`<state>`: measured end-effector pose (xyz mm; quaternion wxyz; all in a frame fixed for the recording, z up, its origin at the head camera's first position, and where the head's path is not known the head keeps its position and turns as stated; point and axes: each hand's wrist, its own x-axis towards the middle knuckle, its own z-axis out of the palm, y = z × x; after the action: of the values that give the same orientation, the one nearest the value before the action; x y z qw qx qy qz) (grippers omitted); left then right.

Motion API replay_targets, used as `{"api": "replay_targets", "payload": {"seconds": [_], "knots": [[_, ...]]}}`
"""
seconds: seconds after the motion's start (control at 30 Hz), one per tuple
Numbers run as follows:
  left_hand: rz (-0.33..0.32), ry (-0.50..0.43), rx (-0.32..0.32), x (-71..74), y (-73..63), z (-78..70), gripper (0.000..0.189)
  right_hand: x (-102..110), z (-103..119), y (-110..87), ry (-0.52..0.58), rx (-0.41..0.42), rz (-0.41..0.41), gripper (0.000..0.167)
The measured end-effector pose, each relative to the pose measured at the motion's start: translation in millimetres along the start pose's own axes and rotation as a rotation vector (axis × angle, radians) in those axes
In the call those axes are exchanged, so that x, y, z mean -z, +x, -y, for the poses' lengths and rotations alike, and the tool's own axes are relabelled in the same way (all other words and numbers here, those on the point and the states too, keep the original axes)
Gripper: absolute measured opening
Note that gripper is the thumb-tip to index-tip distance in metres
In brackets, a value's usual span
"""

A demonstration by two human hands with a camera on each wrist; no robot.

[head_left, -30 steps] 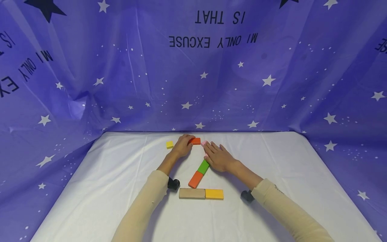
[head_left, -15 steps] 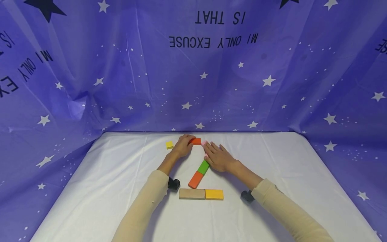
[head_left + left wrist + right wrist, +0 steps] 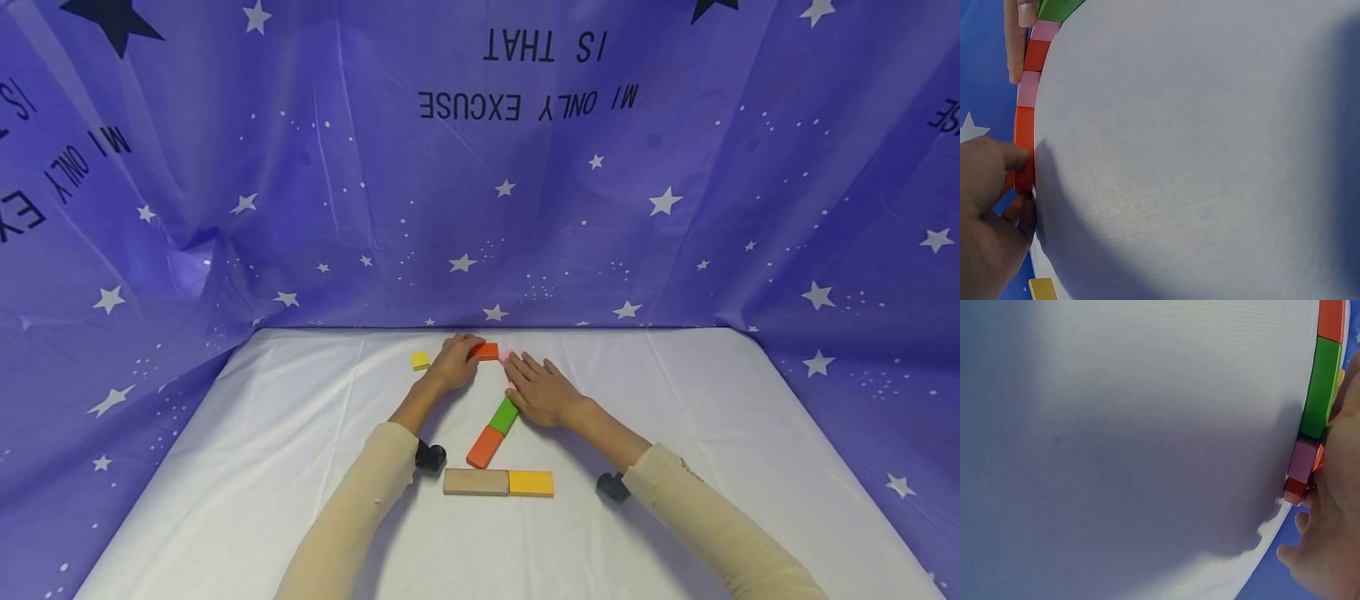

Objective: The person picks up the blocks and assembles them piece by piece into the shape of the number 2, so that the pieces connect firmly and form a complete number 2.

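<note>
My left hand [image 3: 454, 363] holds the left end of an orange-red block [image 3: 487, 352] at the back of the white table, a fingertip on it and the thumb by its end. My right hand [image 3: 546, 392] lies over the row of blocks with its fingers extended, partly covering them. A pink block [image 3: 1029, 89] meets the orange-red one, then come a small red block [image 3: 1037, 55] and another pink block [image 3: 1045, 29]. From there the row slants toward me through a green block [image 3: 505, 415] to an orange block [image 3: 486, 447].
Nearer me, a tan block [image 3: 476, 482] and a yellow-orange block [image 3: 531, 483] lie end to end across the table. A small yellow block [image 3: 420, 360] sits left of my left hand. A purple star-printed curtain [image 3: 480, 208] hangs behind the white tablecloth [image 3: 300, 467].
</note>
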<state>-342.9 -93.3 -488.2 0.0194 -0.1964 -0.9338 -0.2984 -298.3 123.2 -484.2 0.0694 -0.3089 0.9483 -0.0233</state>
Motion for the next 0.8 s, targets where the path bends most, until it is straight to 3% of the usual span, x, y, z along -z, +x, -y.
{"api": "replay_targets", "payload": {"seconds": [0.6, 0.8], "knots": [[-0.010, -0.005, -0.019, 3.6, 0.4, 1.5, 0.045, -2.3, -2.6, 1.6, -0.011, 0.007, -0.004, 0.061], [-0.070, -0.062, -0.057, 13.7, -4.5, 8.1, 0.048, 3.1, 0.7, -1.7, 0.007, 0.012, 0.002, 0.060]]}}
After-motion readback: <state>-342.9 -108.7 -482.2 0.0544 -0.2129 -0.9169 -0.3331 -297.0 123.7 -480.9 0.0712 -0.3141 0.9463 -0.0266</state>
